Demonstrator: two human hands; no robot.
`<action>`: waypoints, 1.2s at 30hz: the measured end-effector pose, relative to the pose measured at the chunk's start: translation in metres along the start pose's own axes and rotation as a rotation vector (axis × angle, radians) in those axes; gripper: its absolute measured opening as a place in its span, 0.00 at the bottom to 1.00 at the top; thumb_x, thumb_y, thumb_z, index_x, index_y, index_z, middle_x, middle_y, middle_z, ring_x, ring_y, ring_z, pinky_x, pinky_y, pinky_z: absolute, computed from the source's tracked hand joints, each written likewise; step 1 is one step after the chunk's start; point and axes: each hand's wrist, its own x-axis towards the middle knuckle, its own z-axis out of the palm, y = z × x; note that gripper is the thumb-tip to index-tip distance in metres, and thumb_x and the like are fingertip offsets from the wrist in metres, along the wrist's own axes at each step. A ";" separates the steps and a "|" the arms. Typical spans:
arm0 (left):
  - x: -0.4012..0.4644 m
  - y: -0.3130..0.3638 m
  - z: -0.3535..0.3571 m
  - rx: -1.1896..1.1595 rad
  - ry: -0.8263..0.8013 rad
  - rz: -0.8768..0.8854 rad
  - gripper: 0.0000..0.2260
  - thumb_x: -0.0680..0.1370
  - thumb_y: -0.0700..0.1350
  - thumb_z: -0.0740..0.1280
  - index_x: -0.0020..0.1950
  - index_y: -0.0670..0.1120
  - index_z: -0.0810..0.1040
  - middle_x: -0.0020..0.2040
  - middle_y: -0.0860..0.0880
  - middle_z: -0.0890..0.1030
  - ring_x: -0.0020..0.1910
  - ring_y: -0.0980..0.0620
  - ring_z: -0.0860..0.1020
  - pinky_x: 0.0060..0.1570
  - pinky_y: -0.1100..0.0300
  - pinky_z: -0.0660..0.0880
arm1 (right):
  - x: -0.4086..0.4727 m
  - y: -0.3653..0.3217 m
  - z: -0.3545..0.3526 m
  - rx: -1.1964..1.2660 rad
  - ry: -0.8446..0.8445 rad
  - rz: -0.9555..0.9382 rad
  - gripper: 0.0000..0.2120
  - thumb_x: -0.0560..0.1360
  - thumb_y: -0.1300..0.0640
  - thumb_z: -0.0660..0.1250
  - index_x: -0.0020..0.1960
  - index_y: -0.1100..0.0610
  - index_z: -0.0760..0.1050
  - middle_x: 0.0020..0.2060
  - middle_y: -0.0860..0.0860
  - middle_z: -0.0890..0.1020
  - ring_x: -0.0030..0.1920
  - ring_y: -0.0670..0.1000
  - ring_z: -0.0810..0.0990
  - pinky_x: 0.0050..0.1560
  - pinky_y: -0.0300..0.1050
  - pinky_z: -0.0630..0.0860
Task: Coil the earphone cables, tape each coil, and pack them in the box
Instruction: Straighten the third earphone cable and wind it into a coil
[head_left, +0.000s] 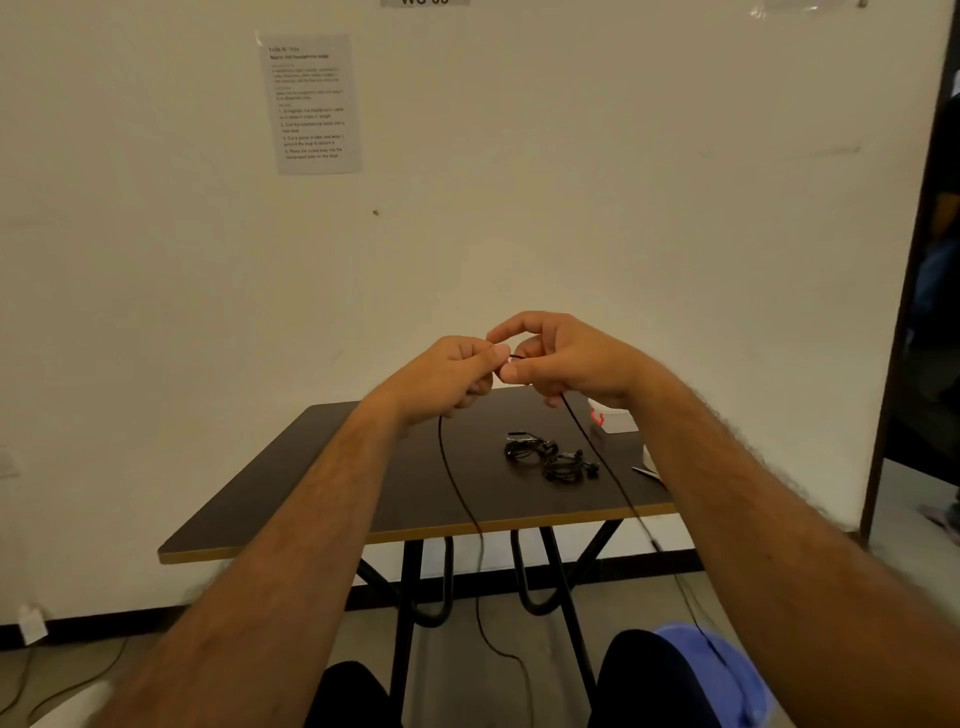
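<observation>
cable pinched between fingertips of left hand and right hand, ends dangling.

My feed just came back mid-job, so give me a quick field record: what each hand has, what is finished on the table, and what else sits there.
left hand: grip pinching the thin black earphone cable, raised above the table
right hand: grip pinching the same cable
cable run: two strands hang down past the table's front edge toward the floor
finished coils: two black coiled earphone bundles lying on the dark brown table
white box: at the table's far right, partly hidden by the right hand
tape on coils: cannot tell
</observation>
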 end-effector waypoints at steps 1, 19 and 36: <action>0.001 0.000 0.001 0.003 0.001 -0.008 0.18 0.84 0.52 0.58 0.35 0.52 0.75 0.29 0.53 0.66 0.26 0.56 0.59 0.26 0.64 0.56 | 0.001 0.000 -0.001 -0.026 0.024 -0.015 0.15 0.74 0.60 0.73 0.60 0.58 0.77 0.29 0.53 0.68 0.28 0.48 0.65 0.28 0.40 0.65; -0.003 0.003 0.002 -0.100 0.000 -0.115 0.18 0.85 0.53 0.55 0.37 0.49 0.69 0.27 0.54 0.65 0.25 0.58 0.58 0.24 0.65 0.55 | 0.003 0.001 0.002 0.009 0.015 -0.057 0.14 0.75 0.59 0.72 0.61 0.58 0.77 0.30 0.53 0.70 0.28 0.48 0.65 0.28 0.39 0.65; 0.008 0.030 -0.010 -0.269 0.043 -0.107 0.17 0.84 0.55 0.55 0.41 0.47 0.72 0.29 0.54 0.61 0.25 0.58 0.55 0.23 0.66 0.52 | 0.028 -0.022 -0.020 0.173 -0.035 0.002 0.14 0.80 0.59 0.64 0.66 0.56 0.70 0.39 0.56 0.78 0.29 0.51 0.70 0.33 0.47 0.75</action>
